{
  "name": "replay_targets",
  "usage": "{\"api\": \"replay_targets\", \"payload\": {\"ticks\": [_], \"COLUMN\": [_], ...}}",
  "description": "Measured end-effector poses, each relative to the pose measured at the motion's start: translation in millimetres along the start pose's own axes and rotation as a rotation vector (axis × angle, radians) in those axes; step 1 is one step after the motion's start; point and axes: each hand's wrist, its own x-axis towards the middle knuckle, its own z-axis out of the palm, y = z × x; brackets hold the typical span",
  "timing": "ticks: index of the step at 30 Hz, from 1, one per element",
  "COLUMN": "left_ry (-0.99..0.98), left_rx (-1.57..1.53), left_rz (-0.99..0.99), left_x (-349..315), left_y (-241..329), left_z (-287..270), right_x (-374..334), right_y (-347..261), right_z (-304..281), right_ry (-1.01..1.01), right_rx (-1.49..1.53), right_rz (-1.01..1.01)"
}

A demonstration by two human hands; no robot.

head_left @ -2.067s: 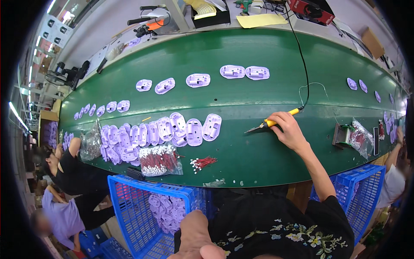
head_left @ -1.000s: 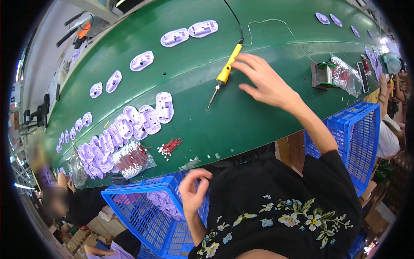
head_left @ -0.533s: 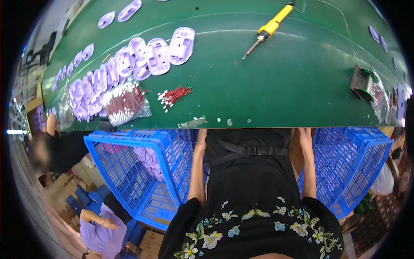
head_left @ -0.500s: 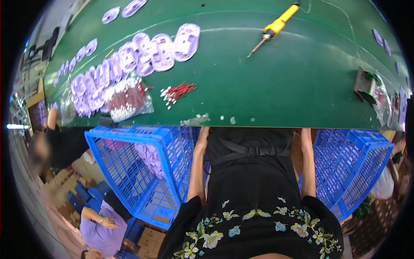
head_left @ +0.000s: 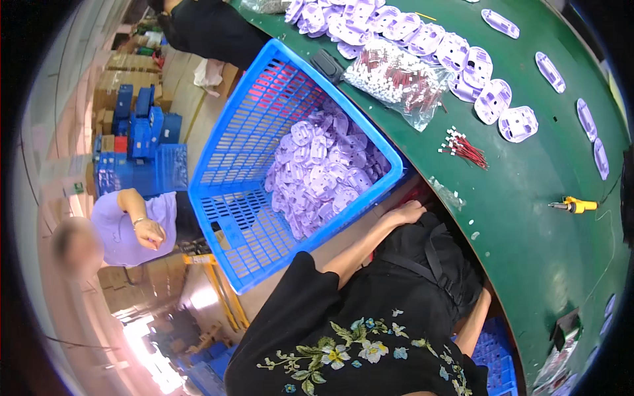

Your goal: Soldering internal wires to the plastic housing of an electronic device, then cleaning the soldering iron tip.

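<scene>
My left hand (head_left: 409, 212) rests by the black cloth over my lap, between the blue crate and the table edge. Its fingers look laid out, and I see nothing in them. My right forearm (head_left: 473, 326) runs up to the table edge, where the hand is hidden. Closest to my left hand is the large blue plastic crate (head_left: 228, 125), partly filled with light purple plastic shells (head_left: 323, 175). On the green table (head_left: 528, 244) lie a small bunch of red wires with white connectors (head_left: 465, 149), a clear bag of such wires (head_left: 396, 82) and several purple shells (head_left: 493, 101).
A yellow soldering iron (head_left: 576, 205) lies farther off on the table, near a wire spool (head_left: 566, 329). A second blue crate (head_left: 495, 356) stands at my right. A person in a purple shirt (head_left: 135, 228) is at the left; another in black (head_left: 214, 33) sits beyond the crate.
My view has swung left, bringing the left crate and its purple shells into fuller sight. My left hand now shows; before, both hands were under the table edge.
</scene>
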Motion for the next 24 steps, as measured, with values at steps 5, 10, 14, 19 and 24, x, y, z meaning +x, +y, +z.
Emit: {"api": "replay_targets", "payload": {"ticks": [5,10,14,19,24], "left_ry": [-0.230,0.098,0.078,-0.083,-0.040], "left_rx": [0.141,-0.180,-0.043,-0.180,0.029], "left_rz": [0.065,0.397,0.483,0.244,0.243], "left_x": [13,13,23,10,-14], "left_y": [30,43,44,48,96], "left_z": [1,-15,-2,-20,-30], "right_x": [-82,-124,-184,-220,-224], "right_y": [-11,-62,-76,-65,-51], "right_z": [-57,-75,-65,-31,-38], "right_ry": [0.073,0.357,0.498,0.538,0.571], "right_rx": [-0.214,-0.451,-0.600,-0.693,-0.582], "right_rz": [-0.074,-0.104,-0.139,-0.099,0.079]}}
